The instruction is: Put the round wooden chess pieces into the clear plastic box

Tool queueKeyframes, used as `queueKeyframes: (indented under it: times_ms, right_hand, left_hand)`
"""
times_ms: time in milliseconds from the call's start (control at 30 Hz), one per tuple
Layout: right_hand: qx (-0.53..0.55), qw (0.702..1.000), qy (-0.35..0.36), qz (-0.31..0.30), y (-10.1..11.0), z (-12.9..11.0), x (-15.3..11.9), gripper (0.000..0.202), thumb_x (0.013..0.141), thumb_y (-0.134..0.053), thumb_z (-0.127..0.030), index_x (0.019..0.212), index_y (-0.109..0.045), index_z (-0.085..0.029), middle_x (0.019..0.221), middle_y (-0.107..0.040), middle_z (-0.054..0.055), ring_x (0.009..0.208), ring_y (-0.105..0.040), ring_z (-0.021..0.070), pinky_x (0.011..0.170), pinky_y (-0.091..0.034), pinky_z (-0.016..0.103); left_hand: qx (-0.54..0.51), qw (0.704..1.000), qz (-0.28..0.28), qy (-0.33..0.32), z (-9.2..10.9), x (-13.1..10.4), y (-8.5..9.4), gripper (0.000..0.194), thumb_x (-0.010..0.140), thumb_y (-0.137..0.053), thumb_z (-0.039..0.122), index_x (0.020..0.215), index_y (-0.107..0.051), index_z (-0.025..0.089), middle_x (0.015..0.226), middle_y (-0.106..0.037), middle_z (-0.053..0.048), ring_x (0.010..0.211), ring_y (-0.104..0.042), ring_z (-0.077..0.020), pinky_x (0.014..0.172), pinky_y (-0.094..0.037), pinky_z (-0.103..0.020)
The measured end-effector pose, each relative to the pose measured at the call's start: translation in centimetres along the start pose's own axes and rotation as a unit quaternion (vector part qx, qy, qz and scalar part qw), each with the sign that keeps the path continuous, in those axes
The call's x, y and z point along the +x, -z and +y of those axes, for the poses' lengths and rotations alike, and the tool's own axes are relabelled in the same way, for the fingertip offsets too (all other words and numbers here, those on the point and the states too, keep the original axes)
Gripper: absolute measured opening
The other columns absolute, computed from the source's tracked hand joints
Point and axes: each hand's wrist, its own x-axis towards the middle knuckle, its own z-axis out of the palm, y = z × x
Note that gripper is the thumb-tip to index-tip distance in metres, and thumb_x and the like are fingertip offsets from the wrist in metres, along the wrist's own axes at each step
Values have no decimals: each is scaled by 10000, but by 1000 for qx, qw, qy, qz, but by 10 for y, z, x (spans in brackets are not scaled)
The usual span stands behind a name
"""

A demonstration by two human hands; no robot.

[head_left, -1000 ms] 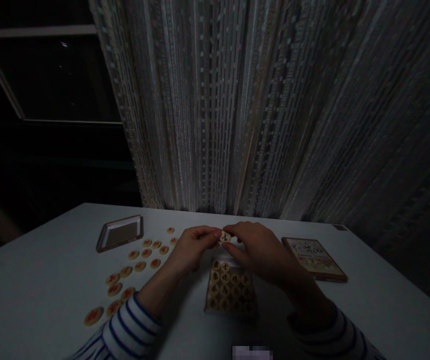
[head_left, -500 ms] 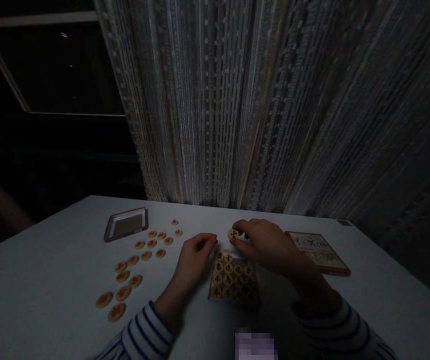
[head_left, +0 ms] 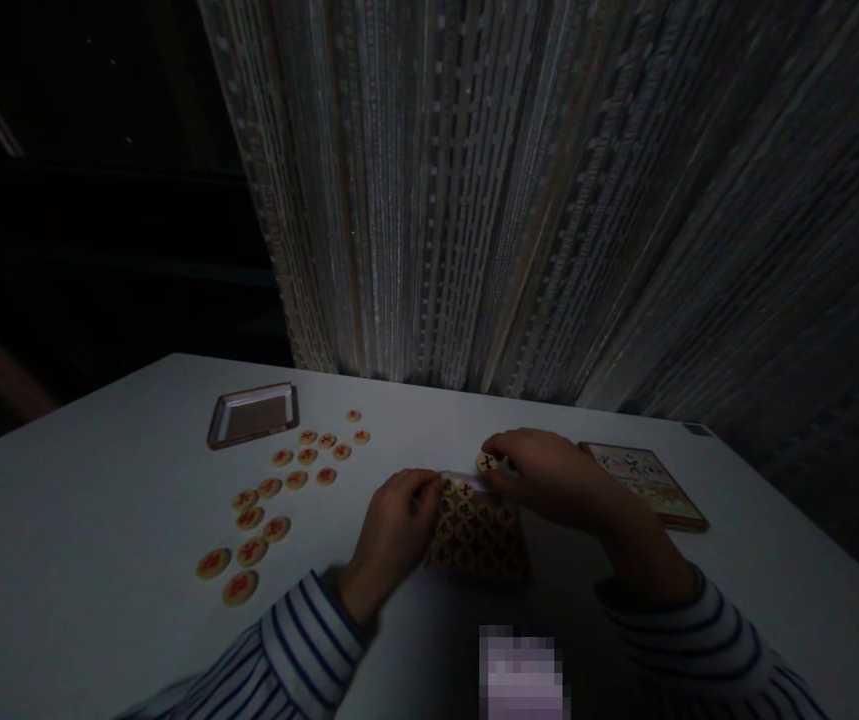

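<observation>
Between thumb and fingers, my right hand (head_left: 553, 475) holds a round xiangqi piece (head_left: 487, 461) with a black character, just above the back of a small box (head_left: 474, 578). Rows of black-lettered pieces lie in this box, with two pieces (head_left: 464, 491) in its back row at the left. My left hand (head_left: 395, 525) is closed, its fingertips at the box's back left corner beside the leftmost of these; whatever they grip is hidden. Farther left, several red-lettered xiangqi pieces (head_left: 252, 551) lie loose on the table.
At the back left of the white table (head_left: 99, 520) lies a shallow tray or lid (head_left: 255, 417). A flat box with a printed picture (head_left: 646, 482) lies to the right, partly behind my right arm. A string curtain (head_left: 436, 200) hangs behind the table.
My left hand has come to the box's back left corner. My right hand still holds its piece, now slightly tilted, close above the box. The camera view has shifted a little.
</observation>
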Motion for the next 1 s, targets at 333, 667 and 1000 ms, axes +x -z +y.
queueKeyframes:
  times_ms: [333, 667, 1000]
  right_hand:
    - [-66, 991, -35, -114, -3, 3, 2, 252, 826, -411, -295, 918, -621, -190, 868, -667, 80, 803, -607, 207, 605, -352, 278]
    - [-91, 985, -30, -142, -16, 5, 6, 265, 823, -404, -311, 909, -621, -186, 839, -665, 93, 760, -620, 215, 569, -358, 278]
    - [-115, 974, -38, -192, -26, 1, 11, 270, 830, -403, -260, 940, -628, -159, 862, -664, 129, 793, -629, 231, 605, -407, 293]
  left_hand:
    - [62, 998, -10, -16, -3, 1, 1, 222, 806, -458, 241, 855, -658, 159, 844, -691, -59, 775, -619, -175, 697, -473, -289]
    - [68, 997, -13, -24, -3, 0, 2, 215, 810, -453, 234, 839, -652, 156, 827, -689, -58, 758, -614, -171, 676, -467, -286]
    - [75, 997, -21, -28, -4, 0, 2, 209, 816, -454, 231, 840, -651, 164, 825, -689, -52, 765, -614, -172, 671, -465, -283]
